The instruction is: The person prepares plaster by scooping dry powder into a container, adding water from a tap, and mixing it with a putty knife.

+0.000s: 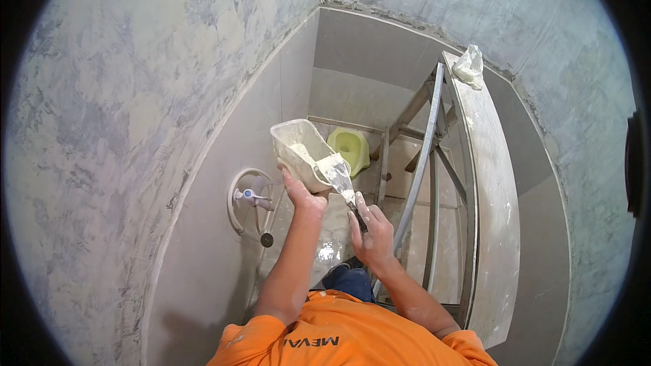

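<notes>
My left hand [302,194] grips an off-white plastic tub [297,167] from below and the side, holding it tilted in front of me. White putty [302,152] coats the inside of the tub. In my right hand [374,236] is a putty knife [336,171], its dark handle between thumb and fingers. The knife's blade carries white paste and lies over the tub's right rim. Whitish residue marks both hands.
A metal-framed trestle with a long whitish plank [487,163] stands close on my right, a crumpled plastic bag [468,68] on its far end. A tap with a hose [248,194] juts from the left wall. Beyond the tub is a yellow-green squat toilet [355,151].
</notes>
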Motion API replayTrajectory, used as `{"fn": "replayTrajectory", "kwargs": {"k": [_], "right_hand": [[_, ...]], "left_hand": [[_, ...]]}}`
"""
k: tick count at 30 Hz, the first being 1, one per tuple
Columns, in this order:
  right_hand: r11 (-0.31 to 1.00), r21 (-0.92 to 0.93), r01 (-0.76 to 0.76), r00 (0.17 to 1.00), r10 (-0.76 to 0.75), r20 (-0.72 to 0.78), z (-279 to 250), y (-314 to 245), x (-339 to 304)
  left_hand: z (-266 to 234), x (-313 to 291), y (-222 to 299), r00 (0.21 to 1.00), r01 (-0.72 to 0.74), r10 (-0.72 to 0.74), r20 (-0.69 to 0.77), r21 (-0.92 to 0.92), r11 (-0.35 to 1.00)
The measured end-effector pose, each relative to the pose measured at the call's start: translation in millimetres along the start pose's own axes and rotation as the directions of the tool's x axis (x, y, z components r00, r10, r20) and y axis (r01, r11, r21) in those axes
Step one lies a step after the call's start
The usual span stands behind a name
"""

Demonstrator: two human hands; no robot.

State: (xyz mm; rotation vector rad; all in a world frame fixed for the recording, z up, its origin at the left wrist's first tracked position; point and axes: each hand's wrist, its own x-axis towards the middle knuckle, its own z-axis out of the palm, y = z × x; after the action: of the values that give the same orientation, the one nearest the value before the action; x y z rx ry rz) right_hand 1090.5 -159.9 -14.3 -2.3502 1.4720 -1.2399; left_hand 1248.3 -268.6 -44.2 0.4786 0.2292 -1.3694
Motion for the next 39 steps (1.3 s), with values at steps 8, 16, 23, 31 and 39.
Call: {"fn": "replayTrajectory", "kwargs": {"k": [8,16,23,31,39], "right_hand": [[1.000,0.004,0.022,0.991,-0.023,0.132,-7.9,1.1,-26.3],[0.736,0.517,-0.438,0.899,0.346,0.268,-32.8,-3.9,16.5],[0.095,0.640,-0.762,0.630,0.338,0.699,23.1,22.6,6.3],[-0.060,0.649,-0.758,0.587,0.372,0.719,20.1,27.1,-31.9],[0.226,0.432,-0.873,0.487,0.362,0.795,2.2,49.3,-52.1]], "left_hand": [[-16.1,38.8,-1.7,0.997,-0.017,0.032,0.070,-0.203,0.979],[-57.7,34.2,14.3,0.967,0.003,0.031,0.252,-0.133,0.991],[-46.2,0.5,-13.2,0.910,0.150,-0.092,0.404,-0.115,0.982],[-27.9,-15.1,-1.1,0.981,0.065,-0.048,0.185,-0.088,0.994],[-31.1,9.4,19.5,0.968,-0.009,0.026,0.248,-0.070,0.997]]}}
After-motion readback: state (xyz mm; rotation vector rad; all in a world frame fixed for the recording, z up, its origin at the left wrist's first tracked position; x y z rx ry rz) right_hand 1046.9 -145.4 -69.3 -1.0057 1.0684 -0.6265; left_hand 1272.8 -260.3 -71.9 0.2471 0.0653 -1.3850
